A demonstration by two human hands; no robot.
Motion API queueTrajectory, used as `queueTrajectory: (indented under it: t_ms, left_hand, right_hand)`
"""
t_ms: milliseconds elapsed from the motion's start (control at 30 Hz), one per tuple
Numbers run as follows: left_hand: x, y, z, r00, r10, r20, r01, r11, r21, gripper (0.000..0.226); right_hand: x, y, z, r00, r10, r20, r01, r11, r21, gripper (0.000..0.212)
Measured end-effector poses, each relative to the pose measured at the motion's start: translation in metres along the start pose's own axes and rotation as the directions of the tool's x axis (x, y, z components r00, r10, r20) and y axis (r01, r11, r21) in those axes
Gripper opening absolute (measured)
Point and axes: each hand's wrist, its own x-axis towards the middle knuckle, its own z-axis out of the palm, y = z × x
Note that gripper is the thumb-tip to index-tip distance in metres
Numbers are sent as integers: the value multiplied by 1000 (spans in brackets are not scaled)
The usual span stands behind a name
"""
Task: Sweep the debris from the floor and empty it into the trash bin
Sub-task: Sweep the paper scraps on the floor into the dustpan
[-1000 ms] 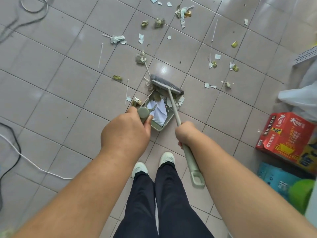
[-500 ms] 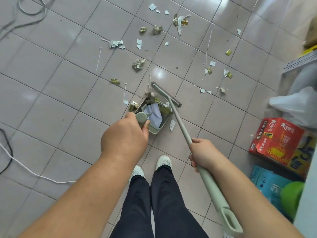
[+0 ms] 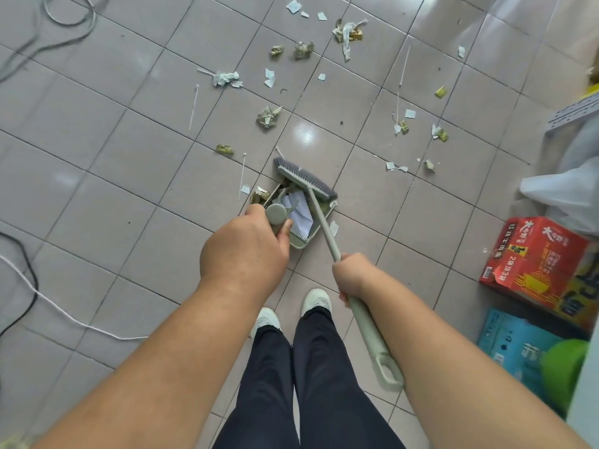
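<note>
I see my left hand [image 3: 244, 251] wrapped tight on the handle of the pale green plastic dustpan [image 3: 299, 222], and my right hand [image 3: 355, 275] wrapped tight on the long green broom [image 3: 306, 181]. The pan looks full, so a hard push may spill paper out its side. Scraps [image 3: 267, 117] lie beyond the pan. Half a second ago the brush lay flatter at the pan's mouth; now it stands up.

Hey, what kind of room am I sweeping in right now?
Probably a storeroom or utility corner: a grey tiled floor, cartons stacked along the wall such as the red box, and loose cables trailing across the tiles.
</note>
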Motion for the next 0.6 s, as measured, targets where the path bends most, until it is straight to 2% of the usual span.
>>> queueTrajectory:
  t_ms: [100,300,467,600]
  left_hand:
    - [0,-1,-1,1000,11,-2,-11,999,-31,37]
    - [-4,-13,-5,998,55,-36,-58,994,-88,36]
    - [-19,-30,-8,997,74,-29,-76,995,-68,38]
    - [-31,-51,-9,996,90,-27,-91,995,-27,40]
  right_hand:
    - [-5,31,8,999,29,39,-31,999,31,38]
    - [-20,37,6,997,43,58,-49,993,106,33]
    - [-36,45,19,997,22,80,-29,995,91,40]
    - [-48,58,36,993,51,104,-67,986,154,42]
